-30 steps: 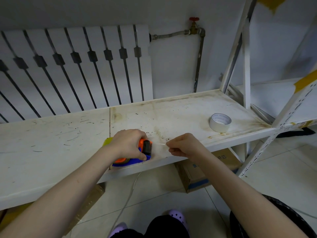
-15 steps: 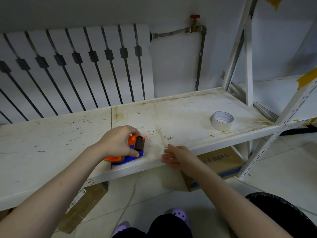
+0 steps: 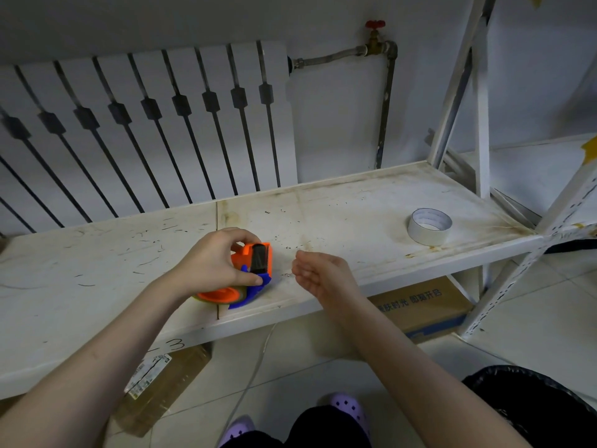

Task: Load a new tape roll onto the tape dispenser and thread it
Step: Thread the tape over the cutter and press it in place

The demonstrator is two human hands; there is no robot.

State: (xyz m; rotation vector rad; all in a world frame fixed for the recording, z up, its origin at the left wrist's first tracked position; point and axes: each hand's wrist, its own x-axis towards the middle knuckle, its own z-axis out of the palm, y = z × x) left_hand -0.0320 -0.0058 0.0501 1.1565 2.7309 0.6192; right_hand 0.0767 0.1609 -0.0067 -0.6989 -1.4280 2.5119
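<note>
An orange and blue tape dispenser point(image 3: 255, 266) lies on its side on the white shelf point(image 3: 355, 221), near the front edge, with a clear tape roll in it. My left hand point(image 3: 214, 263) grips it from the left and above, thumb on the blue part. My right hand point(image 3: 323, 274) hovers just right of the dispenser, palm up, fingers loosely curled, holding nothing that I can see. A white, nearly used-up tape roll point(image 3: 429, 226) stands on the shelf at the right, apart from both hands.
A radiator point(image 3: 145, 134) and a pipe with a red valve point(image 3: 374, 25) are behind the shelf. Shelf uprights point(image 3: 481, 101) rise at the right. Cardboard boxes point(image 3: 423, 308) lie under the shelf, and a black bin point(image 3: 542, 405) is at the lower right.
My right hand let go of the tape end it was pulling, dropped to the shelf edge, then rose again palm up. My left hand tilted the dispenser so its black roller faces up.
</note>
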